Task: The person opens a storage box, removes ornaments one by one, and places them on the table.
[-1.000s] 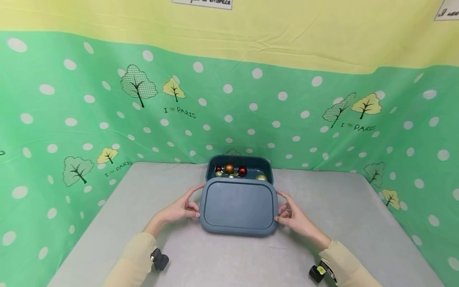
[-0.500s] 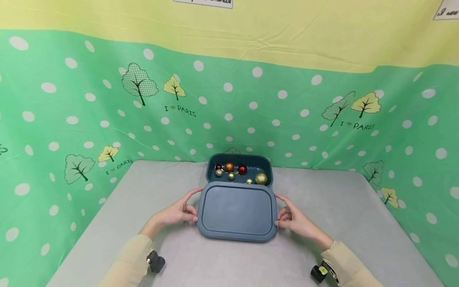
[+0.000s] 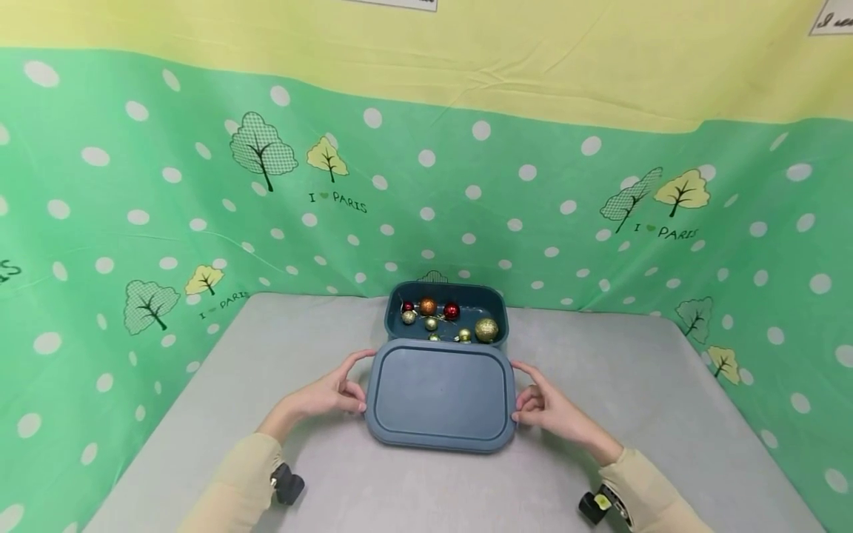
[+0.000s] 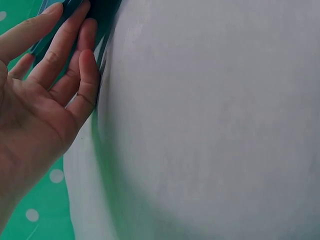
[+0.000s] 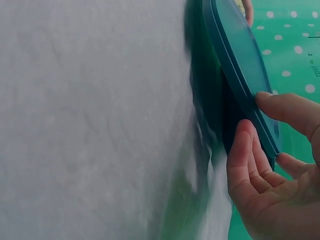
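A grey table point(image 3: 200, 414) stands inside a green dotted cloth point(image 3: 133, 185) on three sides; both hands grip the blue lid point(image 3: 440, 396) by its short edges, left hand point(image 3: 331, 394) and right hand point(image 3: 546, 409) with fingers curled on the rim; the lid is held just in front of the open box point(image 3: 496, 305) with ornaments point(image 3: 486, 329); bare table lies on both sides.

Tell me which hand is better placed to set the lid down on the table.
Roughly even, slight edge to the right. The right hand pinches the lid edge between thumb and fingers, clear in the right wrist view; the left hand holds the opposite edge with straighter fingers. Both probably lower it together.
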A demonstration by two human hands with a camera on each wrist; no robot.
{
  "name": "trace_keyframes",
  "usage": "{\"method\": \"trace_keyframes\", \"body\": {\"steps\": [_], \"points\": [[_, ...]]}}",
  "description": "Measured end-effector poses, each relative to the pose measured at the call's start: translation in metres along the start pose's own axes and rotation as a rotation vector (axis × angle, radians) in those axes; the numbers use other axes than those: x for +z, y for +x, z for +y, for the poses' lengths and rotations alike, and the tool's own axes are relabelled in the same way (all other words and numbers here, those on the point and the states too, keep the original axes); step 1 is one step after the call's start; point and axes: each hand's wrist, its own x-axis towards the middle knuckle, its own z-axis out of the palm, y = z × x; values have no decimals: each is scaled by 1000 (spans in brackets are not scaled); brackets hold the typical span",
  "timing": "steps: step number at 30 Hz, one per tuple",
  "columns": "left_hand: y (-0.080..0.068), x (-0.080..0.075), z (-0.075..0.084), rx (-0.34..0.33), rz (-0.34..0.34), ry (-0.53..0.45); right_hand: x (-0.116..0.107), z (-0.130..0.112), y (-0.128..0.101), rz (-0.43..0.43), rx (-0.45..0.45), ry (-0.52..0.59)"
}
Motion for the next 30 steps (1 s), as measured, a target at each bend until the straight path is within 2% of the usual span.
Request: {"method": "trace_keyframes", "body": {"steps": [9, 15, 24, 30], "points": [[-4, 0, -1, -17, -25, 39, -2, 2, 0, -72, 16, 27], [0, 0, 1, -43, -17, 45, -3, 8, 3, -77, 53, 43], [5, -6, 1, -148, -21, 68, -4, 15, 9, -84, 81, -11], [8, -10, -1, -161, -31, 41, -4, 15, 9, -70, 109, 1]]}}
